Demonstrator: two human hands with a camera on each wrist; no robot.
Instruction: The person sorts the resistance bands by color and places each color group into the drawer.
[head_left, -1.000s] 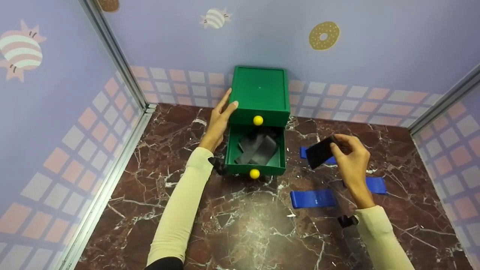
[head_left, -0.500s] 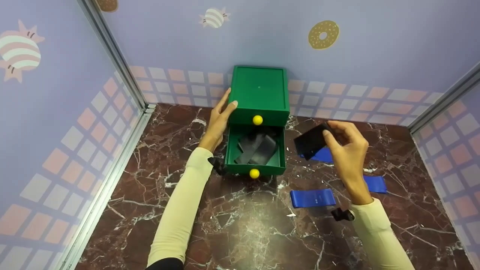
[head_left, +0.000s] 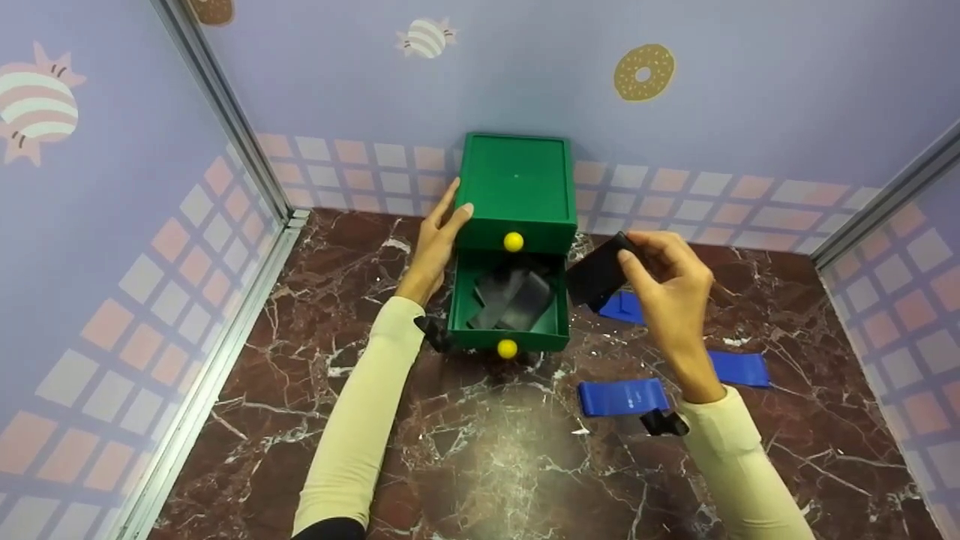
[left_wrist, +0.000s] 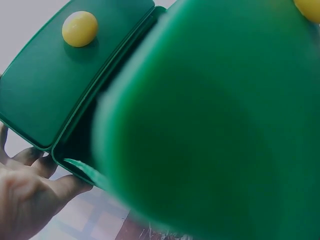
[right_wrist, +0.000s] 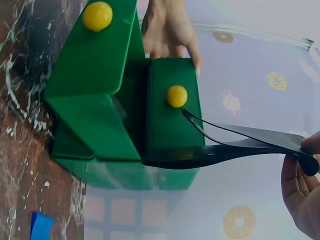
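Note:
A green two-drawer box (head_left: 516,180) with yellow knobs stands against the back wall. Its lower drawer (head_left: 472,340) is pulled out, and folded black bands (head_left: 525,300) lie inside. My left hand (head_left: 431,251) rests along the box's left side, its fingers straight and the thumb near the top front edge. To the right of the drawer, my right hand (head_left: 671,292) pinches a black elastic band (head_left: 598,274) by one end, above the floor. In the right wrist view, the band (right_wrist: 230,147) shows as a flat loop stretching out from the fingers.
Several blue bands lie on the dark marbled surface at right: one in front (head_left: 622,397), one farther right (head_left: 739,367), and one partly covered behind the held band (head_left: 624,306). Patterned walls enclose the back and both sides.
My right hand has carried the black band leftward and slightly toward the back, close to the open drawer's right edge. My left hand and the box have stayed in place.

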